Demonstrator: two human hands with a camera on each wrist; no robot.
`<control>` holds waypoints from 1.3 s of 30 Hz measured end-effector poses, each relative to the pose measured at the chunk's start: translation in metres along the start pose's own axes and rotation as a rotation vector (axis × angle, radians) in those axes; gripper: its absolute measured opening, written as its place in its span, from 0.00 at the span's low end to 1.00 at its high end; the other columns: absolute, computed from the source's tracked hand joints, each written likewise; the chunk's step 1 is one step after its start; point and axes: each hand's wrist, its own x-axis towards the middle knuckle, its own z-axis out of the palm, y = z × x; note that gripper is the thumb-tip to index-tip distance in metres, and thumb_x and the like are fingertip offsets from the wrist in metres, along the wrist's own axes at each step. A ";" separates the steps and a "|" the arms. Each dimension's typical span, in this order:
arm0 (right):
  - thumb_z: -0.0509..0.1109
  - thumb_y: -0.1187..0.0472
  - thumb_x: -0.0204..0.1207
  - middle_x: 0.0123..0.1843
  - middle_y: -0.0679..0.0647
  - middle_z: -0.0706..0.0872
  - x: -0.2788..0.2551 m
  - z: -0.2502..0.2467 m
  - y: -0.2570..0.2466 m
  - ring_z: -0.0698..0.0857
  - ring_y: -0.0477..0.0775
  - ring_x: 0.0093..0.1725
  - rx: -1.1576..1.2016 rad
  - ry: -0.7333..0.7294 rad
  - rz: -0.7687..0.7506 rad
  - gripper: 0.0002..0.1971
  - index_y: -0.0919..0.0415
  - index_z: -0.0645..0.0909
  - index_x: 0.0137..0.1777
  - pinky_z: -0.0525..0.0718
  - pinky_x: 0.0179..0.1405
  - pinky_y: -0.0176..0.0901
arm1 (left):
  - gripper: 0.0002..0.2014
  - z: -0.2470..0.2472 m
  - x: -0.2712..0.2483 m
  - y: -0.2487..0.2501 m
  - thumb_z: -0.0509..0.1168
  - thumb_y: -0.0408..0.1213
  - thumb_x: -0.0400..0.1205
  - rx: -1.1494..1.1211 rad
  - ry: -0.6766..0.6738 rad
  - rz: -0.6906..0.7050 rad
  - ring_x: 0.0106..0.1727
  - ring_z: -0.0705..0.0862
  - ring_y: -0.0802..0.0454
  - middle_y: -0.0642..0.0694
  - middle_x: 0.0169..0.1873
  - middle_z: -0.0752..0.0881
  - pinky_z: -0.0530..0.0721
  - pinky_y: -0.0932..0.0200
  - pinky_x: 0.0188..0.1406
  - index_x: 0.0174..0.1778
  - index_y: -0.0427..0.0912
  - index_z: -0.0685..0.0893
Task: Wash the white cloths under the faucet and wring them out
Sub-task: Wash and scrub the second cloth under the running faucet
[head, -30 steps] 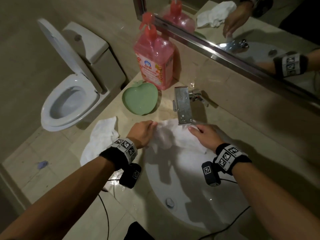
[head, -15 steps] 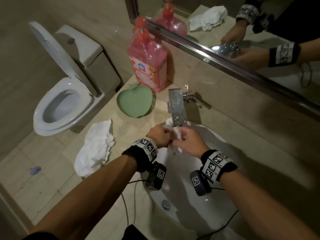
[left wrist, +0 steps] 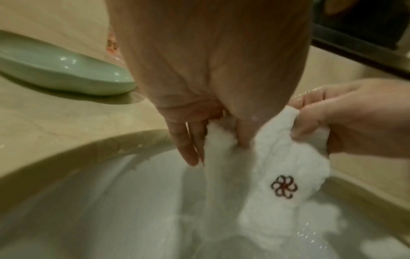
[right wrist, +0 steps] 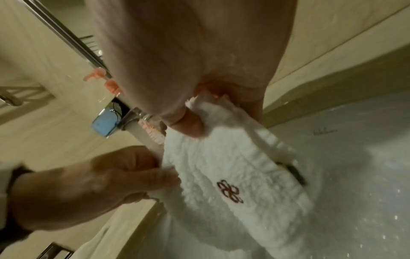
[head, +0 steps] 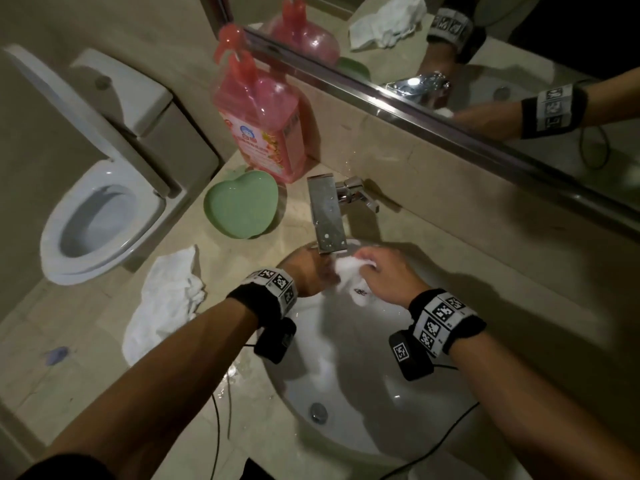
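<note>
Head view: my left hand (head: 308,271) and right hand (head: 384,275) clamp one bunched white cloth (head: 353,277) over the sink (head: 363,427), its rim just behind my fingers, the faucet (head: 327,216) overhead, open basin below; terry, dark flower emblem (left wrist: 284,186); second cloth (head: 166,299) lies left.

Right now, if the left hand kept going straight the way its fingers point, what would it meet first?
Probably the white wall of the sink: the left hand grips the cloth with its fingers pointing down into it, though depth is unclear.

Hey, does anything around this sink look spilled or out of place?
Yes. Water is puddled on the counter left of the sink, and a crumpled white cloth hangs over the counter's edge.
</note>
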 end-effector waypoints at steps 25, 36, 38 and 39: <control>0.67 0.79 0.70 0.57 0.53 0.92 0.024 0.032 -0.035 0.90 0.56 0.58 0.535 0.065 0.174 0.25 0.48 0.85 0.55 0.90 0.60 0.57 | 0.41 -0.002 -0.029 -0.024 0.81 0.30 0.65 -0.414 0.054 -0.045 0.63 0.80 0.51 0.49 0.61 0.80 0.79 0.67 0.60 0.74 0.37 0.70; 0.86 0.67 0.58 0.60 0.61 0.84 0.012 -0.005 -0.002 0.88 0.61 0.52 0.506 -0.184 0.253 0.26 0.53 0.75 0.50 0.92 0.41 0.58 | 0.20 0.011 0.004 0.001 0.72 0.43 0.77 -0.049 0.156 0.078 0.63 0.84 0.48 0.44 0.63 0.87 0.67 0.74 0.61 0.66 0.48 0.84; 0.89 0.64 0.57 0.62 0.56 0.79 0.012 -0.004 -0.001 0.87 0.60 0.53 0.352 -0.204 0.281 0.38 0.52 0.71 0.63 0.93 0.37 0.55 | 0.20 0.005 0.005 0.006 0.73 0.49 0.74 -0.067 0.057 -0.030 0.58 0.85 0.57 0.54 0.60 0.88 0.75 0.72 0.54 0.62 0.55 0.85; 0.90 0.62 0.58 0.62 0.54 0.80 0.013 -0.003 -0.003 0.87 0.58 0.52 0.271 -0.202 0.257 0.41 0.52 0.71 0.69 0.93 0.34 0.52 | 0.20 0.004 0.007 0.008 0.75 0.54 0.67 -0.138 0.031 -0.072 0.49 0.85 0.67 0.61 0.52 0.89 0.77 0.75 0.45 0.55 0.60 0.87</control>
